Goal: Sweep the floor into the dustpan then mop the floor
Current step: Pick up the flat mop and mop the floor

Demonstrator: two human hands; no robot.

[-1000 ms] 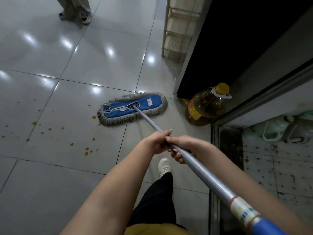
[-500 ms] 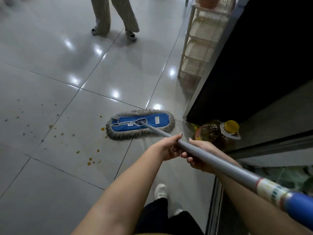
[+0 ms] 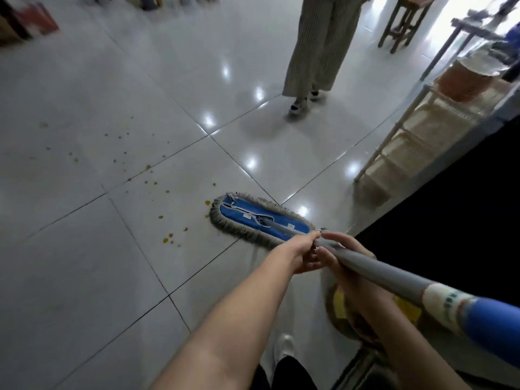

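Note:
A flat mop with a blue head (image 3: 253,218) and grey fringe lies on the glossy white tile floor (image 3: 84,249). Its grey handle (image 3: 374,270) runs back to the lower right, ending in a blue grip. My left hand (image 3: 298,254) grips the handle from the left. Right beside it, my right hand (image 3: 337,249) curls round the handle from below. Small orange-brown spots (image 3: 168,239) dot the tiles left of the mop head. No dustpan is in view.
A person in striped wide trousers (image 3: 318,49) stands on the tiles beyond the mop. A white tiered rack (image 3: 399,153) and a dark cabinet front (image 3: 450,220) line the right side. An oil bottle (image 3: 342,311) sits under my right forearm. A wooden stool (image 3: 402,21) stands far back.
The view has tilted up and swung left, bringing the standing person closer into frame. The mop head has turned and now lies diagonally; both hands keep their hold on the handle.

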